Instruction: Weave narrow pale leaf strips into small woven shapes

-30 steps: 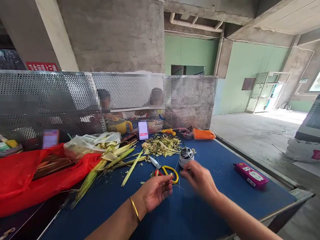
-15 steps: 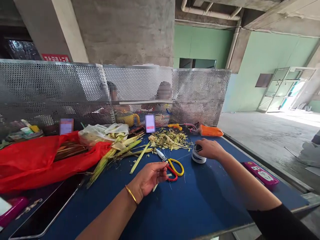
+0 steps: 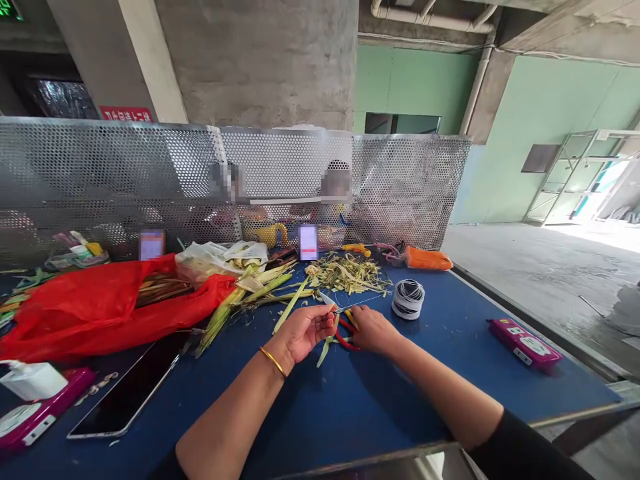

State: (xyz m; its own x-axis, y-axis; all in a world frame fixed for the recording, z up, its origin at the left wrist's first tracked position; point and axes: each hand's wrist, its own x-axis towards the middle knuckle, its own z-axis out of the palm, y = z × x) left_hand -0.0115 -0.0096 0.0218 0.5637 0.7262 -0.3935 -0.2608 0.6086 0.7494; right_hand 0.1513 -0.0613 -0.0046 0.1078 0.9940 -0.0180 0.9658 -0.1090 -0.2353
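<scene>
My left hand (image 3: 311, 331), with a gold bangle at the wrist, is closed in a pinch on a pale green leaf strip (image 3: 324, 350) that hangs below the fingers. A thin thread (image 3: 364, 301) runs from these fingertips toward the thread spool (image 3: 407, 300), which stands upright to the right. My right hand (image 3: 374, 328) is closed over the yellow handle of the scissors (image 3: 346, 339), its fingertips hiding part of them. The red handle shows between the hands, and the blades point away, partly behind the left fingertips.
Shredded leaf scraps (image 3: 350, 272) lie beyond the hands. Long leaf stalks (image 3: 255, 293) and a red plastic bag (image 3: 90, 300) are at left, with a phone (image 3: 125, 393) nearer. A purple power strip (image 3: 525, 343) sits at right. A perforated metal screen (image 3: 290, 160) stands behind.
My right hand has left the thread spool and moved left to the scissors, beside my left hand. The left hand keeps its pinch on the leaf strip. The view has shifted slightly left.
</scene>
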